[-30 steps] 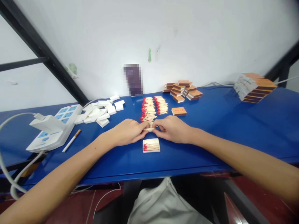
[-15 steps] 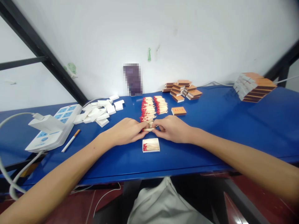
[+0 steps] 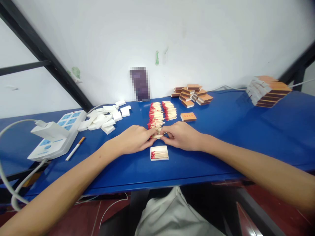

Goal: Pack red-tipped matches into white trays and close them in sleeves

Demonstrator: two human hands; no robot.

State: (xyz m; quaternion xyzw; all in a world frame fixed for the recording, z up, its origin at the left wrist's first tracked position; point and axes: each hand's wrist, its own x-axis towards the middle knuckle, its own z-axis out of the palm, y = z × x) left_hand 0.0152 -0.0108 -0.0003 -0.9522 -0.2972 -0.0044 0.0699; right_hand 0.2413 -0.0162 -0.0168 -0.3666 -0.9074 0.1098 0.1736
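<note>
My left hand [image 3: 134,139] and my right hand [image 3: 181,135] meet at the near end of a heap of red-tipped matches [image 3: 156,116] on the blue table [image 3: 233,137]. Both pinch a small bundle of matches [image 3: 158,135] between their fingertips, holding it at its two ends. Just in front of the hands lies an open white matchbox tray [image 3: 159,153] with a few matches in it. A second heap of matches [image 3: 169,110] lies beside the first, to its right.
Empty white trays [image 3: 105,117] are piled at the left. A white power strip [image 3: 57,132] with cable and a cigarette [image 3: 75,148] lie further left. Orange matchboxes [image 3: 192,94] stack at the back, one orange matchbox [image 3: 188,117] lies alone, and a big stack [image 3: 268,91] sits far right.
</note>
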